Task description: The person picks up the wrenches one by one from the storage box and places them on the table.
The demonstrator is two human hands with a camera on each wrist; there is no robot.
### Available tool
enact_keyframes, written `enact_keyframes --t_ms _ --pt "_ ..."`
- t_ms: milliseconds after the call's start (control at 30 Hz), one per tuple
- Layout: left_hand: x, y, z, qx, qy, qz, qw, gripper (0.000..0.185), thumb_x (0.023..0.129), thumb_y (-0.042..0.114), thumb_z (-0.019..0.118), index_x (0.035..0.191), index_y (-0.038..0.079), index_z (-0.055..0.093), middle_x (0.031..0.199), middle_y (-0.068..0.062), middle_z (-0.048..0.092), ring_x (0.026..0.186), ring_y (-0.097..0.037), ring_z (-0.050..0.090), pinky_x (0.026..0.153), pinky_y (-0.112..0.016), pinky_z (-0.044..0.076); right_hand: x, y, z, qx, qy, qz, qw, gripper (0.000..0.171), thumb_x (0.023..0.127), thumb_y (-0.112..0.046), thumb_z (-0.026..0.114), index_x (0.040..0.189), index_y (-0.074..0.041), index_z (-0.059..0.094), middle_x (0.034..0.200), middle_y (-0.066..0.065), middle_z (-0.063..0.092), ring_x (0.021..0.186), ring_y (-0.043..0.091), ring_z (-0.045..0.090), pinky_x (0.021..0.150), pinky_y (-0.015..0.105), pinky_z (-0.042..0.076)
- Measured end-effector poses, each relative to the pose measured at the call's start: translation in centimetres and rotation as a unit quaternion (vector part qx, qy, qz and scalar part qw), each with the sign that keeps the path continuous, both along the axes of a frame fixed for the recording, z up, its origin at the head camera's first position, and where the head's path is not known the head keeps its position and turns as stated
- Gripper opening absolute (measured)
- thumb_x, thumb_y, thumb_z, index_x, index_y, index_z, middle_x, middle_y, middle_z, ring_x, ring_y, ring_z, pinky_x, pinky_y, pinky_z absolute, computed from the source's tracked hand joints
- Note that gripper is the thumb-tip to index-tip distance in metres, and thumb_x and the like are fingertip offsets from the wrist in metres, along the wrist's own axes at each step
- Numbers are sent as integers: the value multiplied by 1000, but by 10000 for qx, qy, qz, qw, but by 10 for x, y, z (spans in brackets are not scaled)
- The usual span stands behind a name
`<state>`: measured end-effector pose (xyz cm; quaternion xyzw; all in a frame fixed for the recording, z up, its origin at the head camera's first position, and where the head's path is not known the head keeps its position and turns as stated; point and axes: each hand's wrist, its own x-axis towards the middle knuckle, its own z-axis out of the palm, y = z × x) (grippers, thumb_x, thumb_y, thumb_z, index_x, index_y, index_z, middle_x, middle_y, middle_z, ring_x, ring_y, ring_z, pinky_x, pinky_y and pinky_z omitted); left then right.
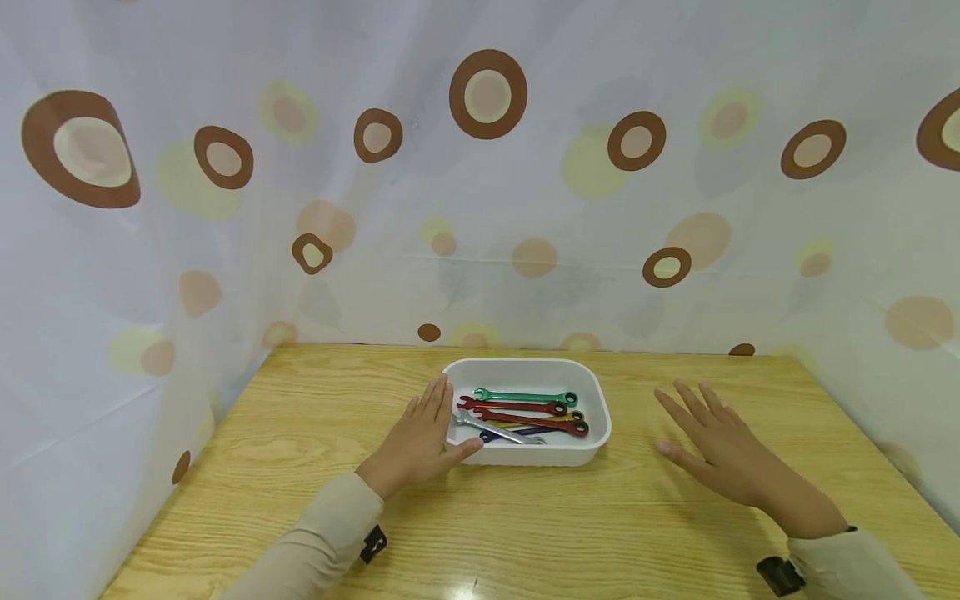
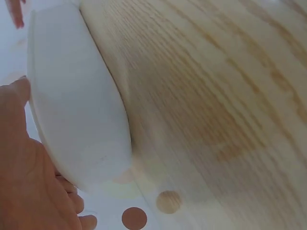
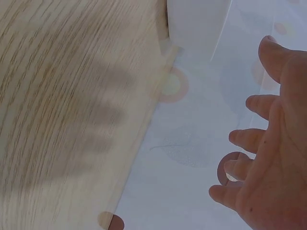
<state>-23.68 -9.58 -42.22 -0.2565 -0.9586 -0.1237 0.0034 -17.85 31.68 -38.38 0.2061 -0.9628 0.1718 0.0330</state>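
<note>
I am looking down at a wooden table [image 1: 600, 533], where a white tray [image 1: 525, 456] is sitting between a person's two hands, near the table's far edge. The left hand [image 1: 412, 442] is touching the tray at its left end: the fingers are lying straight and close together along that side, and the thumb is spreading away from them to the near rim, so the near left corner is resting between thumb and fingers. From the left wrist I am seeing the thumb tip meeting the rim.

The right hand [image 1: 716, 454] is hovering above the table, well apart from the tray's right end, its fingers spreading and holding nothing.

Inside the tray, wrenches are lying in a loose pile: a green wrench [image 1: 525, 397] at the back, two red wrenches [image 1: 517, 407] in the middle, and a yellow wrench [image 1: 567, 417] and a blue wrench [image 1: 525, 432] partly hiding beneath others. A silver wrench [image 1: 498, 428] is slanting across the front, its left end lying just beside the left hand.
</note>
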Motion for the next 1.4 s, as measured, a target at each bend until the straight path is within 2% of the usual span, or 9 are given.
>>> enact_keyframes --t_ms 167,367,600,767,1033,1267,1400 --pt "1 0 1 25 -27 37 10000 98 92 67 38 151 -7 12 159 -20 3 146 -36 7 116 -51 16 -5 -9 7 -136 238 202 9994 70 98 -35 54 155 -17 18 156 27 14 140 54 2 99 76 16" --pt "2 0 3 -11 -185 132 9997 100 92 70 36 151 -6 9 159 -20 3 147 -34 5 117 -50 15 -21 -43 19 -591 270 345 9973 68 98 -37 55 153 -14 23 155 22 23 141 46 17 101 71 23" --pt "4 2 7 -82 -237 174 9995 100 91 70 36 151 -5 9 160 -19 2 147 -33 4 117 -49 15 -45 -104 10 -1039 425 788 9905 60 95 -29 61 145 -5 39 145 18 42 133 39 39 103 60 34" --pt "3 4 7 -66 -193 167 9997 99 91 70 35 151 -5 10 160 -19 4 147 -34 5 117 -53 12 -61 -145 -4 -1323 43 912 9870 55 93 -25 65 140 -3 47 139 18 50 124 36 50 98 53 43" --pt "4 6 6 -118 -69 119 9998 99 92 69 35 150 -7 12 159 -20 6 147 -34 7 116 -54 14 -79 -180 -29 -1346 -601 594 9873 43 89 -18 69 128 -2 58 115 17 65 102 30 64 83 45 53" --pt "2 4 5 -120 -85 151 9998 99 92 70 35 151 -6 12 159 -20 5 147 -34 7 116 -53 13 -92 -194 -39 -1236 -1017 396 9863 36 85 -17 73 118 -4 66 97 8 69 91 21 64 78 39 53" --pt "2 2 4 -107 -64 138 9998 98 92 70 35 151 -6 13 159 -20 6 147 -34 7 116 -53 13 -97 -200 -40 -1153 -1206 267 9856 34 82 -14 75 114 -4 68 87 3 67 78 14 59 70 32 50"
